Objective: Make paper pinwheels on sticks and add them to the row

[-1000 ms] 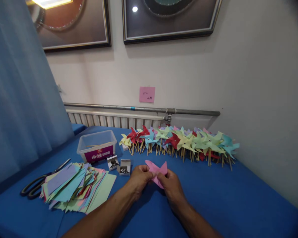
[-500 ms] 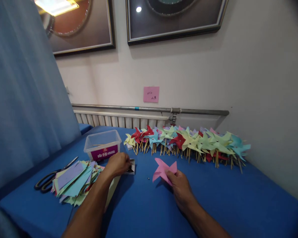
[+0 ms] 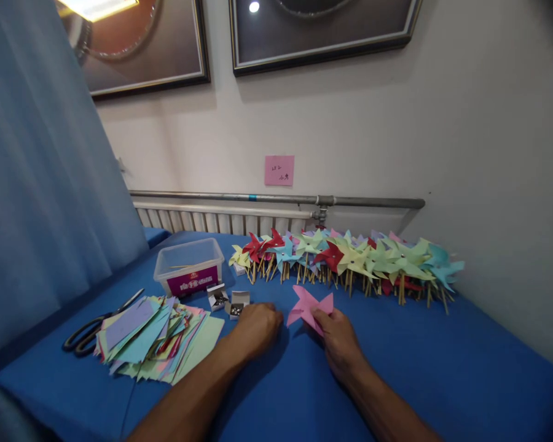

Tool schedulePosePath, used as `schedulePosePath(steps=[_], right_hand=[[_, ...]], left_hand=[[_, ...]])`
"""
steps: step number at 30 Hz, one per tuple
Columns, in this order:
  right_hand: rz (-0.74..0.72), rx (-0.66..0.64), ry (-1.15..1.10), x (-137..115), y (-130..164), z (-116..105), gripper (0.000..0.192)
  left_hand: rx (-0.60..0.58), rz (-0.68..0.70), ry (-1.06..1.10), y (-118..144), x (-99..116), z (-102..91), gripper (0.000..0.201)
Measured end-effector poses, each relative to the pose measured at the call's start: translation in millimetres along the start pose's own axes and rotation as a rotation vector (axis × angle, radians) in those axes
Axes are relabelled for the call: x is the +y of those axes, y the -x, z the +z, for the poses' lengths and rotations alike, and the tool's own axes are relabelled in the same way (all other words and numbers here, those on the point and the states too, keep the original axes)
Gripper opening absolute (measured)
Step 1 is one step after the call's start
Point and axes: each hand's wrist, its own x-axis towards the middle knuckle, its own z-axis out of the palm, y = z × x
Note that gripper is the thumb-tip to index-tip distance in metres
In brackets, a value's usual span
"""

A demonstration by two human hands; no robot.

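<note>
moved curled left hand (image 3: 258,329) from small box (image 3: 238,307), couldn't tell holding what; best kept pink pinwheel (image 3: 306,305) pinched in right hand (image 3: 340,337).

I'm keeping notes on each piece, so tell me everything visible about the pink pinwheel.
The pink pinwheel looks like folded paper, with pointed blades spreading from its middle; the fingers hide part of it. No stick shows on it. The right hand holds it by its near right side, thumb on top, tilted above the blue cloth. The left hand is beside it, apart.
</note>
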Motion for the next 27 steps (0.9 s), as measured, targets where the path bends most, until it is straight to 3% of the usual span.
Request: schedulePosePath(steps=[4,13,20,23,27], right_hand=[[0.069,0.012,-0.01,2,2,4,0.033],[0.048,-0.001,0.051,3,3,2,0.033],[0.005,-0.001,0.146,-2,4,0,0.034],[-0.014,-0.011,0.194,-7,5,0,0.034],[-0.051,0.014,0.26,-9,7,1,0.035]], left_hand=[[-0.046,-0.037,-0.054,-1,2,12.4,0.026],[-0.055,-0.071,-0.046,-1,-2,0.7,0.02],[-0.051,-0.171,0.01,-2,-5,-4.4,0.017],[0.106,-0.182,0.206,-2,-4,-9.2,0.014],[0.296,-0.088,0.716,-4,6,-9.7,0.01]])
